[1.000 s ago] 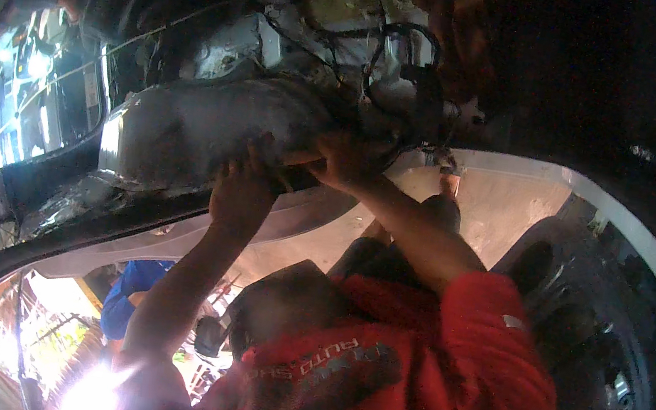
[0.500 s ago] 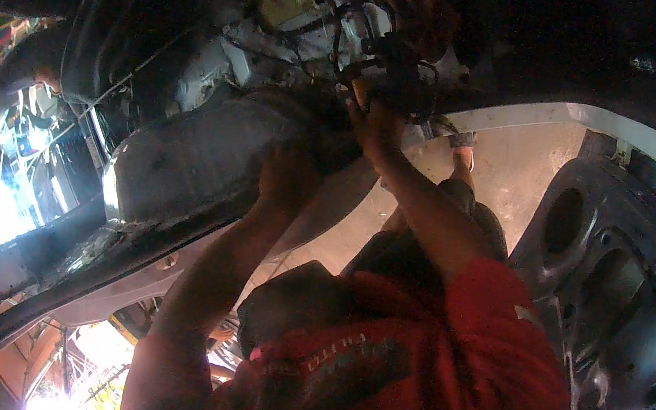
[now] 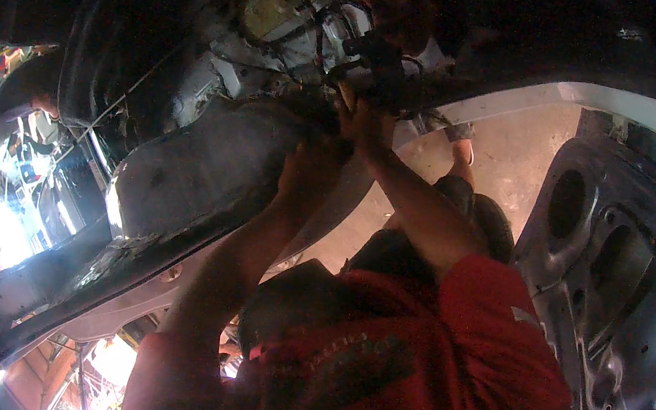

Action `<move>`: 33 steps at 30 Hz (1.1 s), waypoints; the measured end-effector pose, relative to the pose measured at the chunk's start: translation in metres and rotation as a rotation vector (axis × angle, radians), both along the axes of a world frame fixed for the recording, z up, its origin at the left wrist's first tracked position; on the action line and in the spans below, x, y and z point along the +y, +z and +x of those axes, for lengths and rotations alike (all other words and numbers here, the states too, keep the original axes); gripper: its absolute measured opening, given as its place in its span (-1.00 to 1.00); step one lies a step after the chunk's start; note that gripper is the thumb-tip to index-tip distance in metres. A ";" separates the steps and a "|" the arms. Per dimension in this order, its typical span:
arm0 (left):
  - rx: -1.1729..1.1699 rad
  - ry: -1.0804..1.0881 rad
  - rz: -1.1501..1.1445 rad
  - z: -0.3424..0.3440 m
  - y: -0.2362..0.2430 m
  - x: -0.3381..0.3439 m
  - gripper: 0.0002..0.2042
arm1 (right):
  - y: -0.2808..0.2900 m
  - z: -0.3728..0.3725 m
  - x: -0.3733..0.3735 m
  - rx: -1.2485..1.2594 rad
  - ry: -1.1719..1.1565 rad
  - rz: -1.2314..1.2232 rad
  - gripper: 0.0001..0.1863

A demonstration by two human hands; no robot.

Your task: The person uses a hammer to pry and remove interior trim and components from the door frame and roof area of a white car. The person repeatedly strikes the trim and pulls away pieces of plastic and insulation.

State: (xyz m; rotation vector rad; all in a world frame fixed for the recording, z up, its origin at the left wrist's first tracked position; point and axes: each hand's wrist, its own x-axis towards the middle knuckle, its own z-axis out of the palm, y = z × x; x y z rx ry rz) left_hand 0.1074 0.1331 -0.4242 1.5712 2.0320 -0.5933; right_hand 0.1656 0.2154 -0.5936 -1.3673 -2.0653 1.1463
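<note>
My right hand reaches up to the dark wiring harness in the stripped body of a vehicle. Its fingers are bent against a small pale piece near the cables, too dim to name. Just below and left, my left hand is closed at the edge of the grey sill panel. Shadow covers its fingers, and whatever they hold is hidden. Black cables loop above both hands, beside a round yellowish cover.
An open bare metal door with round cut-outs stands on the right. A pale curved frame edge runs above the concrete floor. At far left, another person is beyond an opening with bright glare. A thin rod or wire slants there.
My left hand has moved slightly right and up, closer to the right hand. The right hand stays by the cables. The whole view has shifted a little.
</note>
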 end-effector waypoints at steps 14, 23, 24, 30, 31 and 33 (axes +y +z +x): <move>0.094 -0.277 0.118 -0.004 -0.062 -0.013 -0.78 | -0.026 0.004 -0.001 -0.137 0.233 -0.119 -0.41; 0.075 -0.232 0.101 -0.016 -0.075 -0.013 -0.78 | 0.021 0.004 0.018 -0.036 0.224 -0.146 -0.50; 0.070 -0.226 0.115 -0.016 -0.075 -0.010 -0.77 | 0.016 0.010 0.008 0.029 0.215 -0.143 -0.49; 0.128 -0.130 0.085 -0.029 -0.035 -0.022 -0.75 | -0.002 -0.015 -0.027 0.452 0.121 -0.363 -0.45; 0.150 -0.086 0.001 -0.027 -0.025 -0.029 -0.74 | 0.045 -0.001 -0.018 0.343 0.164 -0.324 -0.44; 0.183 -0.028 -0.187 -0.016 -0.008 -0.036 -0.74 | 0.104 0.013 -0.006 0.153 0.247 -0.305 -0.43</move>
